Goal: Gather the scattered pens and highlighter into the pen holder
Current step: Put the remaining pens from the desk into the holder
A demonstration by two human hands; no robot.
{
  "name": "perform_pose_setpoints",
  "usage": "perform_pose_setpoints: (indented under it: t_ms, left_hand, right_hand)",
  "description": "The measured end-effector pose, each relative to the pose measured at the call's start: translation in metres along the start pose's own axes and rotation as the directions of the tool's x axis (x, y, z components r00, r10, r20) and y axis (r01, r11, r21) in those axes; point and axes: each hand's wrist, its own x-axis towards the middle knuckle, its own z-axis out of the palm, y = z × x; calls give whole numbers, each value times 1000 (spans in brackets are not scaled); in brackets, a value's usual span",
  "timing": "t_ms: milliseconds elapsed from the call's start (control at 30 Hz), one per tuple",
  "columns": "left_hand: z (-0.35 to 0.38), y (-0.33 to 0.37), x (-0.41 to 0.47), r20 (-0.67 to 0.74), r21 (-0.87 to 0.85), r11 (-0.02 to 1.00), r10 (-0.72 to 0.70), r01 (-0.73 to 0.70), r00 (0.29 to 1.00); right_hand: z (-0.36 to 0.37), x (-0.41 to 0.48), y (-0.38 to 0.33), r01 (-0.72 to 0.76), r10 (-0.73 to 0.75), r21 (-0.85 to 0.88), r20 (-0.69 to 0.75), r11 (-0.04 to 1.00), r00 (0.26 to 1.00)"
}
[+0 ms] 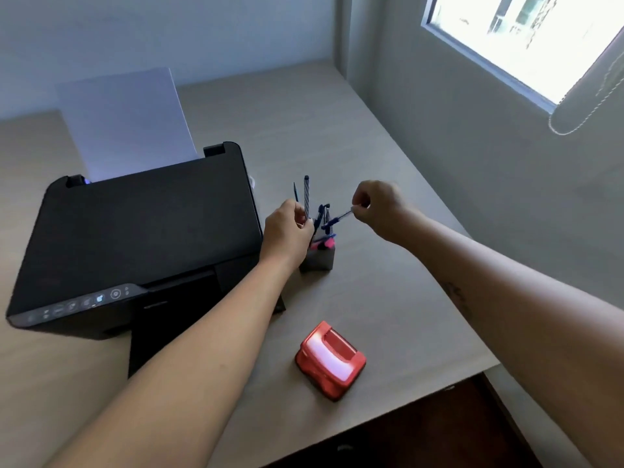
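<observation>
Grey walls and a bright window [526,45] are seen behind a pale wooden desk [371,157], the only view being the one from the head camera.

On the desk a black printer [135,238] with one white sheet of paper [125,123] standing in its feed is found at the left, and one red hole punch [331,359] lies nearer the person. Between them stands one grey pen holder [319,258], just beside the printer's right edge.

The left hand [287,231] is curled against the holder's far-left side; a patterned pen [306,197] and a thin dark pen [295,192] rise upright just past its fingers, though whether they are pinched or merely steadied cannot be told. The right hand [374,211] is closed to a fingertip pinch on the end of a clear-barrelled blue pen [337,219], which is held slanted, its lower end over the holder's mouth.

Inside the holder a pink highlighter [319,245] is seen, along with at least two more dark-blue pens [320,217]; the exact count there is blurred. Roughly five pens and one highlighter are therefore made out.

No pens are seen loose on the desk, so the task is judged nearly done: only the blue pen in the right hand remains to be dropped in, and perhaps the two upright ones to be released.
</observation>
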Motion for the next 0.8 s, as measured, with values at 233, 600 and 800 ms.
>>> perform_pose_setpoints:
  t_ms: [233, 600, 800]
  left_hand:
    - [29, -5, 7, 1, 81, 987, -137, 137, 991]
    - [37, -6, -3, 11, 3, 982, -188, 188, 982]
    - [27, -2, -14, 20, 29, 994, -104, 103, 994]
  right_hand:
    - [2, 35, -4, 108, -110, 28, 109, 994, 988]
    - [24, 42, 4, 102, -123, 164, 123, 981, 985]
    - [23, 27, 4, 80, -94, 185, 67, 980, 993]
